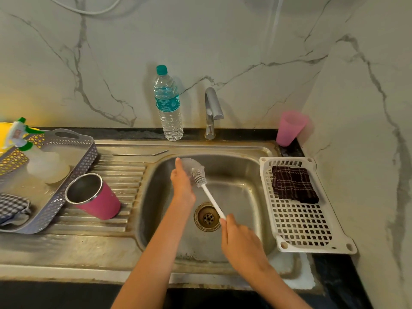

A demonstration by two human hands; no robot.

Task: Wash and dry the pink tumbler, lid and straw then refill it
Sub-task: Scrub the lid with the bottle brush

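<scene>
Over the sink [234, 166] my left hand [181, 182] has its grip curled round the clear lid [191, 165]. My right hand [239, 239] has its grip closed on the handle of the brush [209, 195], bristles against the lid. The pink tumbler [100, 201] sits tilted on the draining board [124, 175] left of the basin, and the metal straw [140, 154] lies on the rim behind.

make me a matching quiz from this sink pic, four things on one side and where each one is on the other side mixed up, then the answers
Things
1. pink tumbler
2. clear lid
3. metal straw
4. brush

Places
A. gripped by the right hand
B. on the sink ledge behind the basin
C. on the ribbed drainboard
D. held by the left hand over the basin

Pairs: 1-C, 2-D, 3-B, 4-A
</scene>
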